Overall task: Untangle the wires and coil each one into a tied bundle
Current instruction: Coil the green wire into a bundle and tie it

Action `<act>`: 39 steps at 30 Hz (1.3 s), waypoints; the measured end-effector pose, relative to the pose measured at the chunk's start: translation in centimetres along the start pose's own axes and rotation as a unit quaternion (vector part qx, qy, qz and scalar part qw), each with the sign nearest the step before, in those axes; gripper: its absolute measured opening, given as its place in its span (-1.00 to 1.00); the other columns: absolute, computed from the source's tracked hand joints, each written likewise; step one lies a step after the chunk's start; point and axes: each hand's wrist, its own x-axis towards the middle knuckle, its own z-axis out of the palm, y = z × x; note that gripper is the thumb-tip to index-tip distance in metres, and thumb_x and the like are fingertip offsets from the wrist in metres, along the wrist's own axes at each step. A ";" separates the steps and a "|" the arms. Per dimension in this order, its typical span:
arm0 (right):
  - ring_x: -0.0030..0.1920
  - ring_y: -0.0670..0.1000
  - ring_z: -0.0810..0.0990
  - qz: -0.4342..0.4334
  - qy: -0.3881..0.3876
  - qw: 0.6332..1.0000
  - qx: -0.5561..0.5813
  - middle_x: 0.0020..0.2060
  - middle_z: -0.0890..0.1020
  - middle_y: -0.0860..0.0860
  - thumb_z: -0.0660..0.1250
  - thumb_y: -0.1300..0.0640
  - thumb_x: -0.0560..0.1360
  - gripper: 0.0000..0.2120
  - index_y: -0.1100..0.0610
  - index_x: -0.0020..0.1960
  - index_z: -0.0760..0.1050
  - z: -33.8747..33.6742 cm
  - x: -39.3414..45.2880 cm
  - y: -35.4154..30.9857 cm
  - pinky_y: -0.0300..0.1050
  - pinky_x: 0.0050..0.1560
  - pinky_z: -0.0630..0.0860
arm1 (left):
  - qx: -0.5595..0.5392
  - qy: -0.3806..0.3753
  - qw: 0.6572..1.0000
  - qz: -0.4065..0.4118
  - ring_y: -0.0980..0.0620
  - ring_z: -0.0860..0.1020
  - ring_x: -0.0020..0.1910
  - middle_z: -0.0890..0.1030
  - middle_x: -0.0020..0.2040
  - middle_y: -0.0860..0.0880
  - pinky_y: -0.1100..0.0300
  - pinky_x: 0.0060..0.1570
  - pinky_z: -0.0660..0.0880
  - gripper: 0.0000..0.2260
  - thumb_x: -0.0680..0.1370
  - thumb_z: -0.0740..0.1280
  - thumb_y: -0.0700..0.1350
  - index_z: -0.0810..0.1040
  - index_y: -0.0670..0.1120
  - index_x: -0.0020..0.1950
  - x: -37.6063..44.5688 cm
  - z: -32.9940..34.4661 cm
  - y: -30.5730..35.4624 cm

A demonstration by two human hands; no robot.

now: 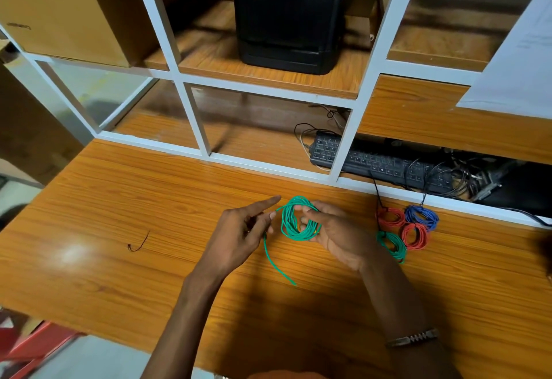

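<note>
My right hand (340, 235) grips a green wire coil (291, 225) above the wooden desk (119, 217), fingers curled through and round its loops. My left hand (239, 235) pinches the coil's loose green tail (276, 262) just left of the coil, index finger pointing out. The tail hangs down to the desk. To the right lie finished bundles: a red bundle (389, 218), a blue bundle (422, 216), a second red bundle (415, 237) and a green bundle (392, 245).
A short dark wire scrap (139, 244) lies on the desk at left. Behind the white frame (268, 166) sit a black keyboard (379, 162) with tangled cables, a black printer (286, 14) and a cardboard box (59, 8).
</note>
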 end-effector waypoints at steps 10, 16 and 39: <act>-0.25 -0.03 0.58 0.074 -0.008 0.992 0.099 -0.33 0.55 -0.02 0.36 0.14 0.43 -0.79 0.15 0.05 0.58 -0.4 -0.7 -1.3 0.02 0.04 0.46 | 0.037 -0.143 0.988 -0.052 0.14 0.66 -0.16 0.73 -0.08 0.06 0.33 -0.15 0.52 -0.64 0.57 0.31 -0.38 0.75 0.01 0.13 -1.4 -1.5 -1.4; -0.19 -0.02 0.58 0.063 0.041 0.993 0.091 -0.31 0.53 0.00 0.25 0.22 0.64 -0.86 0.16 0.12 0.57 -1.0 0.2 -0.7 0.06 0.06 0.51 | 0.011 -0.150 0.986 -0.067 0.20 0.72 0.00 0.76 -0.04 0.16 0.19 0.09 0.63 -0.78 0.53 0.52 -0.29 0.77 -0.03 0.11 -2.2 -1.6 -1.7; 0.19 0.08 0.61 -0.020 -0.062 0.994 0.089 0.29 0.61 0.24 0.28 0.18 0.63 -0.62 0.27 0.41 0.46 4.2 -0.3 0.8 0.00 0.15 0.51 | 0.058 0.031 0.997 -0.037 0.07 0.48 -0.42 0.60 -0.43 -0.01 -0.08 -0.33 0.44 -0.56 0.45 0.55 0.26 0.64 -0.07 -0.37 -1.1 1.0 0.2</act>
